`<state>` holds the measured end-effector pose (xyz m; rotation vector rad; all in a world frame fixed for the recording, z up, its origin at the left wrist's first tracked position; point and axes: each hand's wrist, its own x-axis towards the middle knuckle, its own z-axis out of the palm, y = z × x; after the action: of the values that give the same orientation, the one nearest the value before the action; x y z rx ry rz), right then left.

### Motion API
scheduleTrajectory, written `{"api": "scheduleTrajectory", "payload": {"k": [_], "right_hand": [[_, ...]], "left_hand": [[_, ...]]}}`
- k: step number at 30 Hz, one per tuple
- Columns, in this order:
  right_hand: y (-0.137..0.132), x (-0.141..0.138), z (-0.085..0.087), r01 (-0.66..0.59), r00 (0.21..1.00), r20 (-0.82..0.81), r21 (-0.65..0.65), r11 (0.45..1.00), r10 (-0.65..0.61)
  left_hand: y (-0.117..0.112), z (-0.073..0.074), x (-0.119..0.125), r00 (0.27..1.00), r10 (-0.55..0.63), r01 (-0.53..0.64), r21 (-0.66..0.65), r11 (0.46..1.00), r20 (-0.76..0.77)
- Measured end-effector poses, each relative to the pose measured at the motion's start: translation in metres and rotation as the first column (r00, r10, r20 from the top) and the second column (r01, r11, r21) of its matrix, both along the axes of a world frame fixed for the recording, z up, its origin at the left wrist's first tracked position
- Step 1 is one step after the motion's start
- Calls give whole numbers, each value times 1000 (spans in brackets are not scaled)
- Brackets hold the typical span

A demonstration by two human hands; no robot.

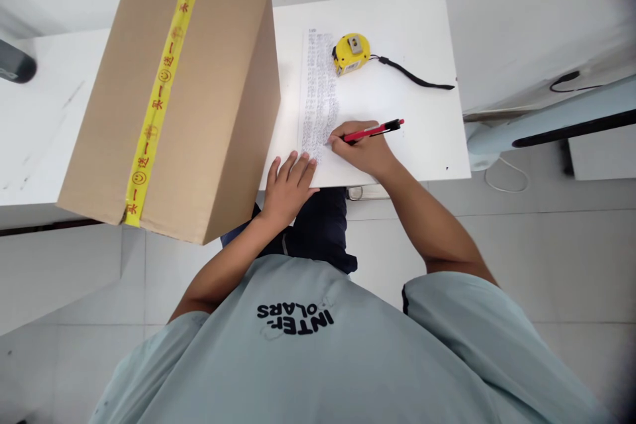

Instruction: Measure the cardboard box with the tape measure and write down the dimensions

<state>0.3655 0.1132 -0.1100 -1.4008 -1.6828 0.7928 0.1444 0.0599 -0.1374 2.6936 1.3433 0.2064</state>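
My right hand [362, 146] is closed round a red and black pen [373, 130], its tip resting on a white sheet of paper [377, 96] beside a column of handwritten lines [320, 93]. My left hand [288, 185] lies flat with fingers apart on the sheet's near left corner, holding nothing. A yellow tape measure [351, 53] with a black wrist strap [415, 76] sits on the paper farther back. A large cardboard box [199, 106], sealed with yellow printed tape [161, 93], stands on the white table [44, 119] just left of my left hand.
The table's right edge [460, 112] ends just beyond the pen. To the right are a pale blue chair part [546, 122] and a black cable [571, 79]. A dark object [14, 63] pokes in at the far left. Grey tiled floor [546, 245] lies below.
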Motion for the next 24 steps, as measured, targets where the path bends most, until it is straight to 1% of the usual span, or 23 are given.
{"api": "scheduleTrajectory", "payload": {"k": [6, 13, 17, 24], "right_hand": [[-1, 0, 0, 20, 1000, -12, 17, 1000, -20], [-1, 0, -2, 53, 998, 9, 92, 994, -54], [-1, 1, -3, 4, 1000, -5, 76, 997, -4], [-1, 2, -3, 48, 998, 25, 99, 994, -51]], "left_hand": [[0, 0, 0, 1000, -3, 3, 23, 1000, -8], [0, -4, 0, 1000, -5, 4, 57, 998, 24], [0, -3, 0, 1000, -17, 15, 56, 998, 26], [0, -4, 0, 1000, -21, 20, 63, 998, 15]]}}
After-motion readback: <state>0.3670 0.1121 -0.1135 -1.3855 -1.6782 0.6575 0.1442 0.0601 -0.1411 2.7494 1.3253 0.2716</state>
